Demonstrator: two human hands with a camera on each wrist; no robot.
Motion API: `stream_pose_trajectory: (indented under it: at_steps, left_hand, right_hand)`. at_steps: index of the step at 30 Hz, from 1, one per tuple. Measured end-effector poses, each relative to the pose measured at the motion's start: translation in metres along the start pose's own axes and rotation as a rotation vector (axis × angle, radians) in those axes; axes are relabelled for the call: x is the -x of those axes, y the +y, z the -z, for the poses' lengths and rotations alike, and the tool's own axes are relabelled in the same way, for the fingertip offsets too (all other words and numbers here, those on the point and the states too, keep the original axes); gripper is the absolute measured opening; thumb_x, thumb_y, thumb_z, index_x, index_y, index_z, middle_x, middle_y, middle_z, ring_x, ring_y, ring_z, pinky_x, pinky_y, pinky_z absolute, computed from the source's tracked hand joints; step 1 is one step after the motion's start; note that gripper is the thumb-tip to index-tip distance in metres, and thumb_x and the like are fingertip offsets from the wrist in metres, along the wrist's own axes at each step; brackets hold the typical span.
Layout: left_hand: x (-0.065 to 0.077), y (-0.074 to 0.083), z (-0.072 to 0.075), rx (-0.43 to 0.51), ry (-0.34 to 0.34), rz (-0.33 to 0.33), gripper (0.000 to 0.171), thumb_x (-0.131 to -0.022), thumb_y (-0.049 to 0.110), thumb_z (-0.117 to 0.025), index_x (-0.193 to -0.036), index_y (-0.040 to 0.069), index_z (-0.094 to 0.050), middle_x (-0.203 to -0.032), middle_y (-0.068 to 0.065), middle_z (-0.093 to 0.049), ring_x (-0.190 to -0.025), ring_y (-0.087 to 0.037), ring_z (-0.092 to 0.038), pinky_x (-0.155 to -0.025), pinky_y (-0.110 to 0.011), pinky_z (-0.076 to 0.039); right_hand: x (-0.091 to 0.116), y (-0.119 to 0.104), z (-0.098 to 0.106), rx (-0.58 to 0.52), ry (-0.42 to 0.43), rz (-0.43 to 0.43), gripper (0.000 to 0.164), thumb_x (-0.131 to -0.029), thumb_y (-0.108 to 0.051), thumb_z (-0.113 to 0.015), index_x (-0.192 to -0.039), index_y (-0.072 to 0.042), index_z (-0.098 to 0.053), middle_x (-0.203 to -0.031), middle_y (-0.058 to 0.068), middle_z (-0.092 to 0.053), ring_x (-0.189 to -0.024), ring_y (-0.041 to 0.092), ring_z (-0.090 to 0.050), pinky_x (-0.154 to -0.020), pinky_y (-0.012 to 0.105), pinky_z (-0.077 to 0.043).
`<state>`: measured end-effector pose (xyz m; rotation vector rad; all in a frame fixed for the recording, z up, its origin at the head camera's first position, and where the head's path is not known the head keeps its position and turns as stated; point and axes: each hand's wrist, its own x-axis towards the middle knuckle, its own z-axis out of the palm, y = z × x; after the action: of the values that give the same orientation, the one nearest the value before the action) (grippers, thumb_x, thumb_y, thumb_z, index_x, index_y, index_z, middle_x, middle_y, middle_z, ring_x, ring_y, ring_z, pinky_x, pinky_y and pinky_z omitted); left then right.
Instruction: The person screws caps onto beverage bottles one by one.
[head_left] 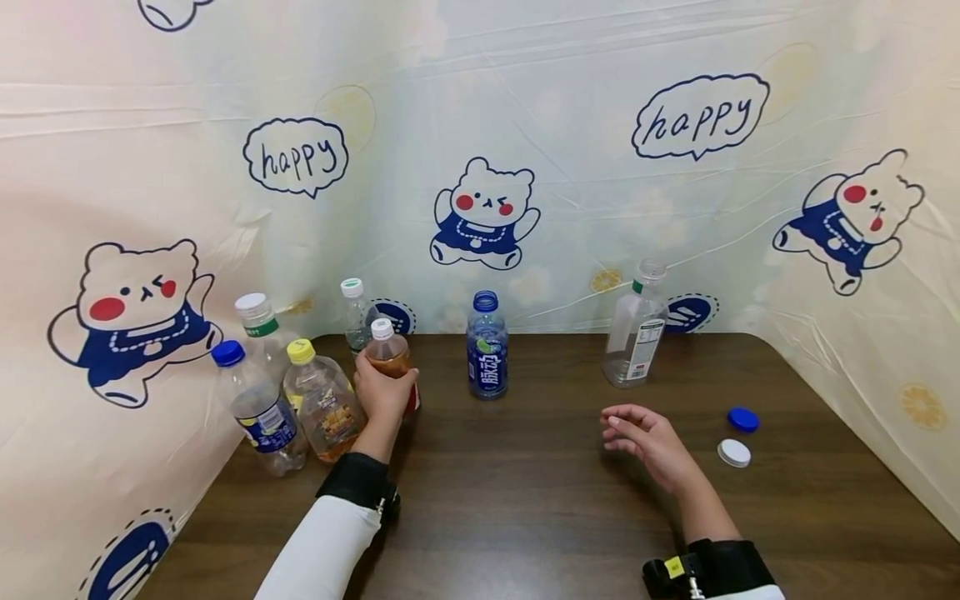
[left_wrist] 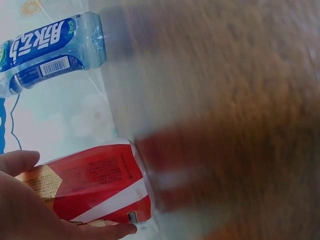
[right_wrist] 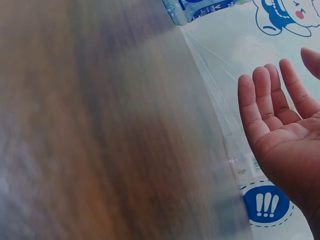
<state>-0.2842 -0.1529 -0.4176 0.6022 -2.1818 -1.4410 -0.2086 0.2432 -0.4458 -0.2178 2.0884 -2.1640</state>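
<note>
My left hand (head_left: pixel 384 393) grips a bottle with a white cap and amber contents (head_left: pixel 391 362), among the bottles on the left. In the left wrist view, the red label of this bottle (left_wrist: pixel 107 177) shows, with fingers along its side. My right hand (head_left: pixel 651 442) hovers above the table's right half, palm turned inward and fingers loosely extended, holding nothing. The right wrist view shows that hand (right_wrist: pixel 285 125) with its fingers spread. Between the hands, farther back, stands a capless blue bottle (head_left: pixel 487 358). A capless clear bottle (head_left: pixel 633 342) stands behind the right hand.
Left of the gripped bottle stand a yellow-capped bottle (head_left: pixel 330 412), a blue-capped bottle (head_left: pixel 262 421) and a white-capped clear bottle (head_left: pixel 258 321). Another clear bottle (head_left: pixel 356 312) stands behind. A blue cap (head_left: pixel 742 419) and a white cap (head_left: pixel 734 452) lie on the wooden table (head_left: pixel 525 500) at right.
</note>
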Motion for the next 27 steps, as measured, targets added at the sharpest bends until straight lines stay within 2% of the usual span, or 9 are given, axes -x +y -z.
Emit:
stream_pose_trajectory:
  at_steps: [5, 9, 15, 23, 27]
  left_hand:
    - [0.001, 0.001, 0.001, -0.003, -0.006, 0.018, 0.092, -0.075, 0.02, -0.085, -0.146, 0.008, -0.029, -0.143, -0.024, -0.038, -0.135, -0.041, -0.034, -0.111, -0.058, -0.024]
    - [0.003, 0.004, 0.002, -0.004, -0.007, 0.008, 0.098, -0.074, 0.023, -0.086, -0.149, 0.01, -0.025, -0.145, -0.023, -0.036, -0.136, -0.04, -0.033, -0.111, -0.058, -0.024]
    - [0.016, 0.017, 0.01, 0.016, 0.012, -0.025, 0.105, -0.072, 0.027, -0.086, -0.153, 0.014, -0.021, -0.15, -0.02, -0.031, -0.138, -0.038, -0.029, -0.111, -0.06, -0.023]
    - [0.046, 0.04, 0.018, 0.048, 0.035, -0.151, 0.097, -0.071, 0.024, -0.088, -0.147, 0.013, -0.029, -0.149, -0.016, -0.029, -0.137, -0.034, -0.028, -0.11, -0.057, -0.028]
    - [0.059, 0.047, 0.02, 0.076, 0.034, -0.205, 0.09, -0.07, 0.023, -0.089, -0.141, 0.012, -0.035, -0.144, -0.016, -0.032, -0.133, -0.033, -0.033, -0.108, -0.055, -0.032]
  right_hand:
    - [0.0, 0.0, 0.0, 0.0, -0.004, -0.001, 0.043, -0.1, -0.017, -0.057, -0.125, 0.017, -0.047, -0.113, 0.015, -0.063, -0.093, 0.021, -0.064, -0.083, 0.034, -0.056]
    - [0.001, 0.0, 0.001, -0.005, -0.029, 0.015, 0.038, -0.1, -0.016, -0.056, -0.122, 0.015, -0.05, -0.112, 0.014, -0.063, -0.092, 0.019, -0.064, -0.083, 0.034, -0.055]
    - [0.0, 0.0, 0.003, 0.0, -0.059, 0.021, 0.038, -0.101, -0.014, -0.055, -0.124, 0.015, -0.048, -0.116, 0.017, -0.061, -0.094, 0.02, -0.064, -0.085, 0.034, -0.055]
    - [-0.001, -0.001, 0.003, 0.005, -0.066, 0.007, 0.039, -0.1, -0.015, -0.056, -0.125, 0.014, -0.049, -0.119, 0.023, -0.058, -0.097, 0.023, -0.063, -0.086, 0.033, -0.055]
    - [-0.002, -0.001, 0.002, 0.007, -0.073, 0.011, 0.037, -0.1, -0.014, -0.056, -0.124, 0.013, -0.049, -0.118, 0.021, -0.058, -0.097, 0.023, -0.063, -0.085, 0.034, -0.055]
